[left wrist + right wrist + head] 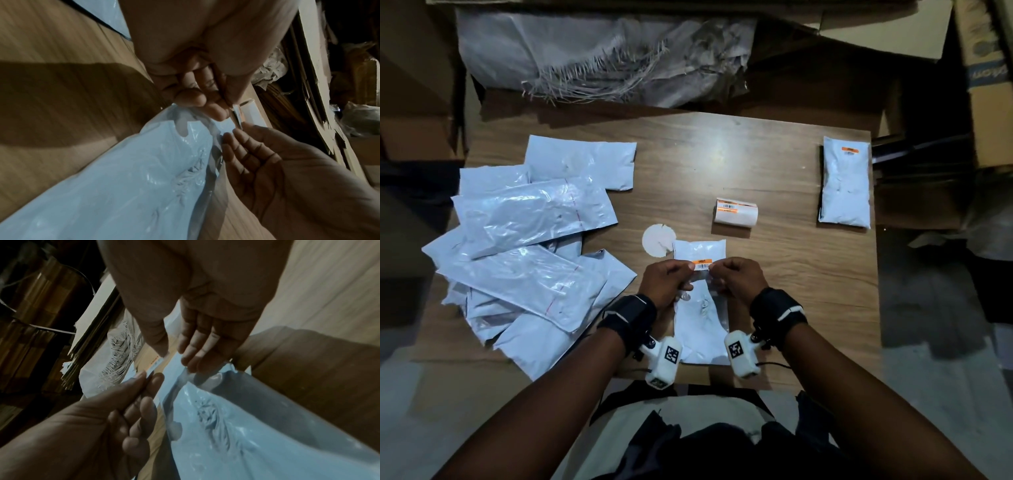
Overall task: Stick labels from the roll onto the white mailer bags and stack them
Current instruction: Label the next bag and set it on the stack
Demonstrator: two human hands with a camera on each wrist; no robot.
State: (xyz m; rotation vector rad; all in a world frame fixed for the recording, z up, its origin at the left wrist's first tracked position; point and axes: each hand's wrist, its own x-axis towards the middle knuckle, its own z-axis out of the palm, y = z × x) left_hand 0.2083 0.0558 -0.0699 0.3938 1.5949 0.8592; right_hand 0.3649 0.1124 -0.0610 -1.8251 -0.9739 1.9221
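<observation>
A small label [702, 264] with an orange stripe and a barcode is stretched between my two hands. My left hand [688, 270] pinches its left end and my right hand [717, 270] pinches its right end. It hovers just above the upper part of a white mailer bag [700, 322] lying lengthwise at the table's near edge. In the left wrist view the left hand [226, 108] nips the thin label [236, 116] over the bag [133, 178]. The right wrist view has the right hand [171, 355] at the label [156, 363]. The label roll [736, 212] lies beyond the bag.
A loose pile of unlabelled white bags [527, 246] covers the table's left side. A neat stack of labelled bags [845, 181] sits at the far right edge. A white round disc [658, 240] lies beside the bag's top. Cardboard boxes [989, 85] and a frayed sack [599, 58] surround the table [808, 291].
</observation>
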